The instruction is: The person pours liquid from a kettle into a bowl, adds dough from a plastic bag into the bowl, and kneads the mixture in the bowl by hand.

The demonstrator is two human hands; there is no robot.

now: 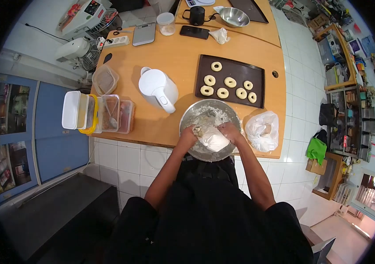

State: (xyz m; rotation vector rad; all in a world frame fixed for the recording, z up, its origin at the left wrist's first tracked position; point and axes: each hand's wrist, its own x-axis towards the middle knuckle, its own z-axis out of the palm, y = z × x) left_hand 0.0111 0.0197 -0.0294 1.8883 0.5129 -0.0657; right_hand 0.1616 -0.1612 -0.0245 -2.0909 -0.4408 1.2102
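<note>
A steel mixing bowl (pixel 186 115) stands at the front edge of the table, its inside wall smeared with flour and sticky bits. In it lies a smooth white lump (pixel 214 141) that looks like dough; its exact kind is hard to make out. My left hand (pixel 189 135) is inside the bowl, closed at the lump's left side. On the opposite side, my right hand (pixel 229 131) is closed against its upper right edge. Fingertips of both hands are partly hidden. Behind the bowl, a dark baking tray (pixel 236 70) carries several ring-shaped pieces of dough (pixel 230 82).
Left of the bowl stands a white pitcher (pixel 157 86). Food containers (pixel 108 112) line the table's left edge. A filled plastic bag (pixel 262 131) lies right of the bowl. Farther back are a scale (pixel 144 34), a phone (pixel 194 32), a black mug (pixel 197 16) and a metal bowl (pixel 234 17).
</note>
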